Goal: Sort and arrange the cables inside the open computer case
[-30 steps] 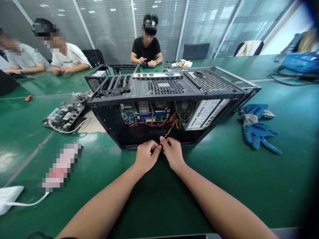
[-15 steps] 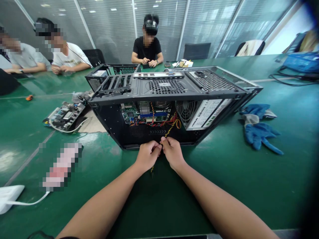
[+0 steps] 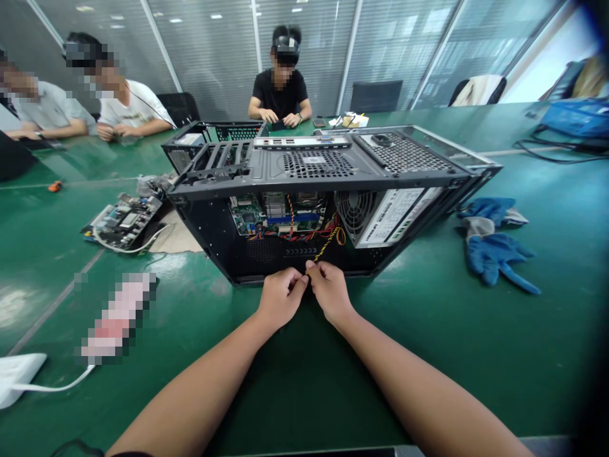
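The green table (image 3: 466, 343) was the largest thing, its near edge showing low at the right. Open tabletop lay on both sides of the forearms and between them, with a wide bare stretch at the right running up to the blue gloves. The computer case (image 3: 309, 184) stood on the table in front of the hands, its long axis running left to right, its port-and-grille panel facing up and its open side facing the wearer. Its lower front edge was just beyond the fingertips, leaving them little room forward. A second metal chassis (image 3: 190, 143) showed behind its left end, and a person (image 3: 280, 89) sat across the table.

Inside the case, the power supply (image 3: 387, 219) was at the right and the motherboard (image 3: 285, 216) left of it. The blue gloves (image 3: 497, 254) lay beyond the right end, and a loose circuit board (image 3: 126, 219) lay off the left end.

The left hand (image 3: 280, 296) and right hand (image 3: 332, 292) nearly met, fingers curled, each pinching the black-and-yellow cable (image 3: 326, 246) between thumb and forefinger. From the wires beside the power supply, the cable slanted down and left toward the wearer, into the fingertips; its end was hidden. A small orange object (image 3: 55, 186) lay far left.
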The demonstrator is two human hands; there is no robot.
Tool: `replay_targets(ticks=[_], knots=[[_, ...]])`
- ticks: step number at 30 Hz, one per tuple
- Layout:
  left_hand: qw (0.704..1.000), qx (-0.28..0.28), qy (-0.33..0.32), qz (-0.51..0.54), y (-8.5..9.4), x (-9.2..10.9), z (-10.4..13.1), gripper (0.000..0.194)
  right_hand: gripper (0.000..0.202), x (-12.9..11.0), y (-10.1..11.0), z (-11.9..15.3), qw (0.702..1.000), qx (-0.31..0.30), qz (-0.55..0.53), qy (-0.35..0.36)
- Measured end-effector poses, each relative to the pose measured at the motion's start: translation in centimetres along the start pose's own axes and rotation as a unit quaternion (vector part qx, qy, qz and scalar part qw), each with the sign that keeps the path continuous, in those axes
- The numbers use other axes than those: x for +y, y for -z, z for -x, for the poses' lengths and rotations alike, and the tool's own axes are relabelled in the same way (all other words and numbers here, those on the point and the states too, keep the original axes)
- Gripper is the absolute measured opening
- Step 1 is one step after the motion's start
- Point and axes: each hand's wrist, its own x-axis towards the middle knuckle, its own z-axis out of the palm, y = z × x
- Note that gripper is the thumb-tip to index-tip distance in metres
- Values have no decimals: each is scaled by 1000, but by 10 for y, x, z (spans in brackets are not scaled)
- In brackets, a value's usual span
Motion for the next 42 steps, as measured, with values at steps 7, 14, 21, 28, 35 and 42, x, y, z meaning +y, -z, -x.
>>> replay_targets(ticks=[7,14,21,28,35,42], knots=[[986,-77,101,108,0,-1,-4,24,38,3,-1,-1,1000,-19,-20,-9],[999,-24,34,17,-1,1,-2,17,44,1,0,0,1000,4,8,3],[997,46,-57,-36,-7,-6,0,3,40,-3,0,0,1000,7,0,5],[998,29,-35,-51,-7,-8,-4,9,42,-3,0,0,1000,0,4,7],[999,-17,42,30,-5,-2,-6,13,39,1,0,0,1000,-2,7,11],[1000,15,10,10,-6,-3,-4,11,43,2,0,0,1000,12,13,8]])
